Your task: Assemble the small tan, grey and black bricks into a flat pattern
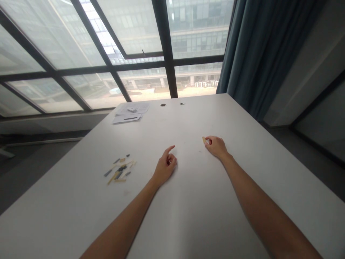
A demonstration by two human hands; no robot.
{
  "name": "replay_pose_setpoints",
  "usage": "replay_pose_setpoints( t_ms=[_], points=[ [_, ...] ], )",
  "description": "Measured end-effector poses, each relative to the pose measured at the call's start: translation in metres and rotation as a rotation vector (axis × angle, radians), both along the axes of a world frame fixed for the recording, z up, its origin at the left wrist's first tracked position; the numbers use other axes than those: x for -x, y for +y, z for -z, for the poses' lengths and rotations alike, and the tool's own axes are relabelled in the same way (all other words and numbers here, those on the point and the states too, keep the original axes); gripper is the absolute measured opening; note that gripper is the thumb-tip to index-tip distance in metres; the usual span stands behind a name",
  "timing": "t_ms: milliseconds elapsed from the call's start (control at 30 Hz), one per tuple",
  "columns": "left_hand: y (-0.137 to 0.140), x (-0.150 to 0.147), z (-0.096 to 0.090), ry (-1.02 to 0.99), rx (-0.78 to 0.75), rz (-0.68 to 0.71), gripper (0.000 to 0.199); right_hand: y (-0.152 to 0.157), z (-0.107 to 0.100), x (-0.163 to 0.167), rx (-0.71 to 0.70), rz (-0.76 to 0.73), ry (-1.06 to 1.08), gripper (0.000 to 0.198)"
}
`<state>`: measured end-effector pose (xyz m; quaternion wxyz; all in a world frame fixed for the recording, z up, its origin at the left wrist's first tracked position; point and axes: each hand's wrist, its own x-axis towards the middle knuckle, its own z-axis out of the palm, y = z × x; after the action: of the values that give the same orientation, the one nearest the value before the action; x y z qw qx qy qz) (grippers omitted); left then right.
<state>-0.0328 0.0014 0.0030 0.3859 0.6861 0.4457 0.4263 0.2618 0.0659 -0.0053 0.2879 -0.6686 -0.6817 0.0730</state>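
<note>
My right hand (216, 146) is pinching a small tan building piece (204, 139) between thumb and fingertips, just at the white tabletop. My left hand (165, 167) rests on its side near the middle of the table, index finger stretched out and the other fingers loosely curled; nothing shows in it. To the left of that hand lies a loose pile of small building pieces (118, 174) in tan, dark grey and pale colours. Among them are a dark grey bar (108, 173) and a longer tan strip (120, 180).
White papers (126, 118) lie at the far left of the table (185, 201), with a small white item (132, 109) on top. Two dark round spots (163, 105) sit near the far edge. Behind are windows (140, 32) and a blue curtain (250, 54).
</note>
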Motion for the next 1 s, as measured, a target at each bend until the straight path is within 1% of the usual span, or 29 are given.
replay_pose_setpoints(
  t_ms=[200, 667, 767, 867, 933, 1000],
  points=[
    [0.0, 0.0, 0.0, 0.03, -0.008, -0.019, 0.053, 0.001, 0.001, 0.0, 0.009, 0.008, -0.012, 0.026],
    [0.0, 0.001, -0.002, 0.047, -0.003, -0.054, 0.051, 0.0, 0.001, 0.001, -0.005, 0.004, -0.023, 0.024],
    [-0.001, 0.0, -0.002, 0.042, 0.0, -0.064, 0.05, 0.002, 0.003, -0.002, -0.029, 0.013, 0.069, 0.028],
    [0.0, 0.0, -0.003, 0.039, 0.001, -0.074, 0.048, 0.005, 0.005, -0.007, -0.126, 0.109, 0.247, 0.037],
    [0.0, -0.001, -0.003, 0.045, 0.0, -0.073, 0.048, 0.006, 0.006, -0.009, -0.183, 0.17, 0.323, 0.04],
    [0.0, -0.001, -0.003, 0.058, -0.005, -0.07, 0.048, 0.005, 0.006, -0.009, -0.166, 0.173, 0.329, 0.037]
  ],
)
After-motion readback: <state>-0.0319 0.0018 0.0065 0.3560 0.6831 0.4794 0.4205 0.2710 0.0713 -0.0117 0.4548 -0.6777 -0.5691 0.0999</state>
